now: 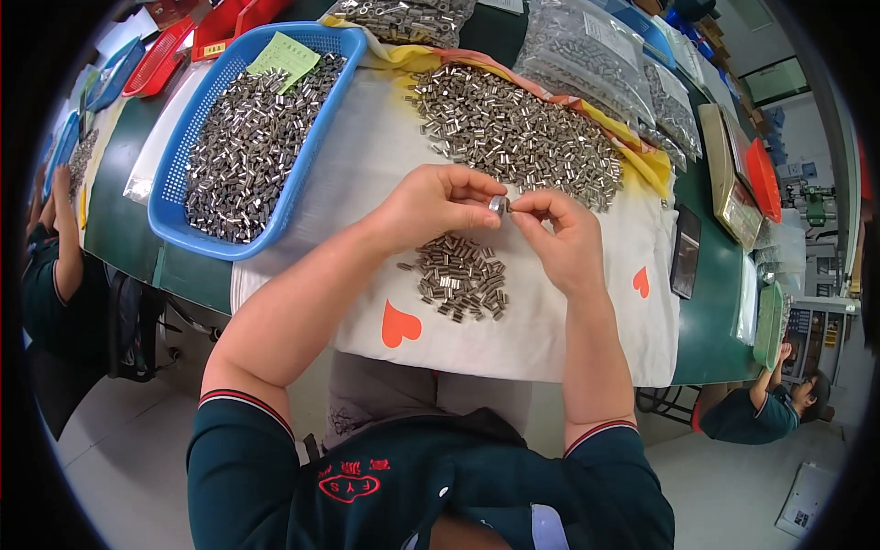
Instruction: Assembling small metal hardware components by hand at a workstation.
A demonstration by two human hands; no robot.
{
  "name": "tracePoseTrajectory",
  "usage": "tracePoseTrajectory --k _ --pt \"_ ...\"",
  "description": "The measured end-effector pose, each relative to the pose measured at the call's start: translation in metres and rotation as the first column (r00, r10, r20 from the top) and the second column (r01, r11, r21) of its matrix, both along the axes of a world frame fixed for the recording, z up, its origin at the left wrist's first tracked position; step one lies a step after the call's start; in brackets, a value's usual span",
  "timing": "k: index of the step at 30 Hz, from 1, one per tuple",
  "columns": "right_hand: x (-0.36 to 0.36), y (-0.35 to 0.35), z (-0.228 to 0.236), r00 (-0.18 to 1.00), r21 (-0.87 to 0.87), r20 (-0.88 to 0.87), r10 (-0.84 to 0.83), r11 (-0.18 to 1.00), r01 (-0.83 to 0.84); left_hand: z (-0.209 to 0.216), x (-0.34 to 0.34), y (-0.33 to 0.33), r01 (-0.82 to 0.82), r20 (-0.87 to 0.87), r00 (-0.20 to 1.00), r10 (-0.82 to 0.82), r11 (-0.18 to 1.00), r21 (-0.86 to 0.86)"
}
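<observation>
Both hands are pinching one small shiny metal cylinder (497, 203).
The left hand (438, 205) and right hand (561, 240) are clamping it over a white cloth (568, 321); its axis I cannot tell.

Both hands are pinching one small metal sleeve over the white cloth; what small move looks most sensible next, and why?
Probably lower the metal sleeve, pinched between the left hand and right hand, onto the small pile directly beneath. That pile lies apart from the large heap on the white cloth.
</observation>
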State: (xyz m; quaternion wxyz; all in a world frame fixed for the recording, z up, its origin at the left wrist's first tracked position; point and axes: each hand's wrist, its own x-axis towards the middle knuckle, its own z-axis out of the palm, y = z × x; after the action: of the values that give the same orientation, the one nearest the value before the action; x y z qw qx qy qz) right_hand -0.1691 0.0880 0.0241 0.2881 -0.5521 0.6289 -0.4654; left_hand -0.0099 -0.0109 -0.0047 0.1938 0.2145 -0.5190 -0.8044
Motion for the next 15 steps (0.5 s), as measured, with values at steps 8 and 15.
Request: tracePoseTrajectory --k 8,15 --pt "0.012 0.006 0.008 0.988 -0.021 -0.155 0.004 1.000 -0.008 0.002 0.001 0.005 0.002 0.069 0.998 0.004 0.996 -0.090" --pt "0.016 0.004 0.005 0.966 -0.012 -0.260 -0.012 1.000 0.009 -0.003 0.000 0.003 -0.012 0.117 0.993 0.032 0.985 -0.172"
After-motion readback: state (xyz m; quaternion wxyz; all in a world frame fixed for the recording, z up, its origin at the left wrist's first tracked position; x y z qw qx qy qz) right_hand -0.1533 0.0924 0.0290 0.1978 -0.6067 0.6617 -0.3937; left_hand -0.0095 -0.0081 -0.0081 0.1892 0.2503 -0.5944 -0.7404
